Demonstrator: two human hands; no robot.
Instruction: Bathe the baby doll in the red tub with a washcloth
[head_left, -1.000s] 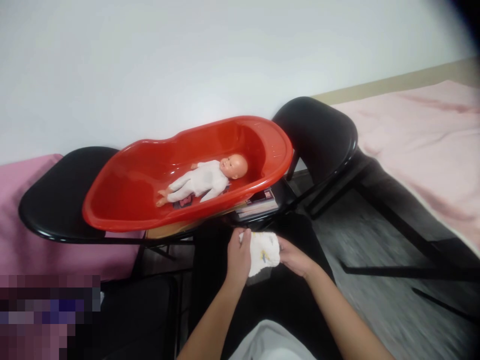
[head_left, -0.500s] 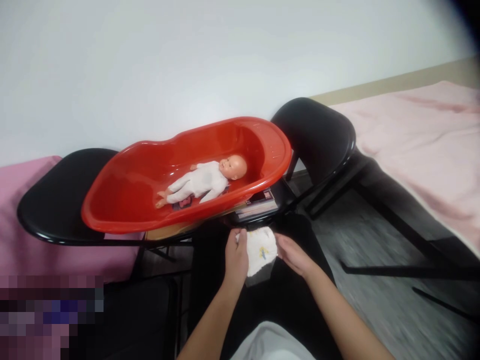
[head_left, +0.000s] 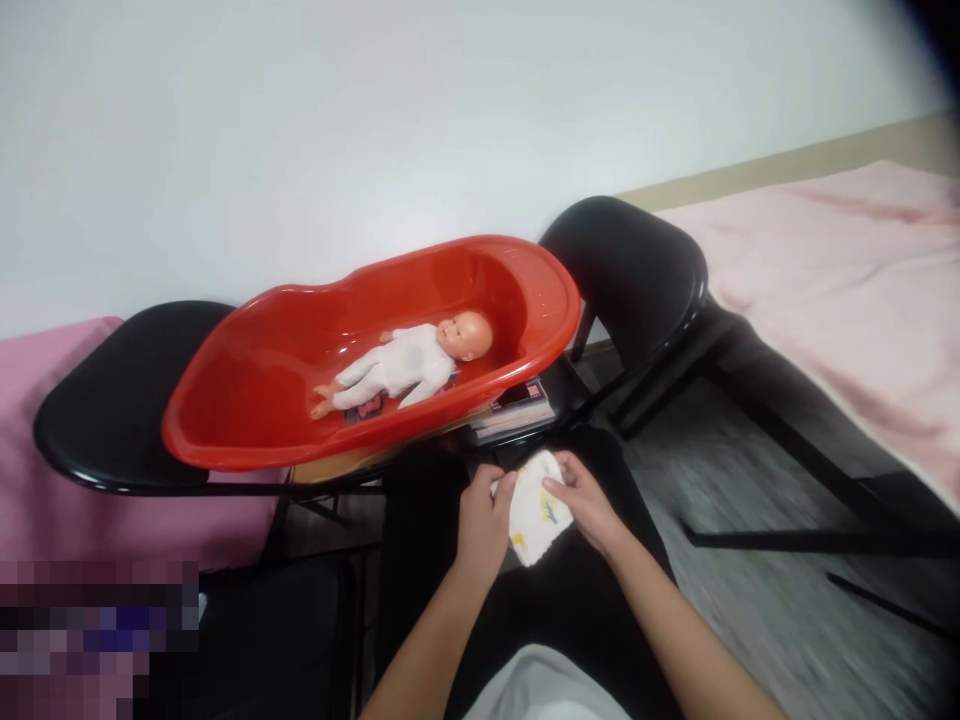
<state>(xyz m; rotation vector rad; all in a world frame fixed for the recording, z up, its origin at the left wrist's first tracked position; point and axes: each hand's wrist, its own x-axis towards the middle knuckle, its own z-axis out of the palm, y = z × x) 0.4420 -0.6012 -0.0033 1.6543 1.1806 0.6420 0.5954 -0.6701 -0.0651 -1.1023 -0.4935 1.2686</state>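
Item: small folded white diaper [head_left: 537, 508] with yellow print, lower centre of frame, held over the dark lap.
Left hand [head_left: 482, 522]: forearm rising from the bottom edge, fingers curled onto the diaper's left edge.
Right hand [head_left: 587, 503]: thumb on top, fingers beneath, pinching the right side.
Risk: both grips sit at the edges; a loosened pinch would likely let the diaper unfold or drop to the lap.
Nearby: baby doll [head_left: 411, 363] lying in the red baby bathtub [head_left: 247, 380], mid-frame, across black chairs [head_left: 112, 410].

Doll [head_left: 409, 365] in tub [head_left: 247, 400] on chairs [head_left: 112, 410]
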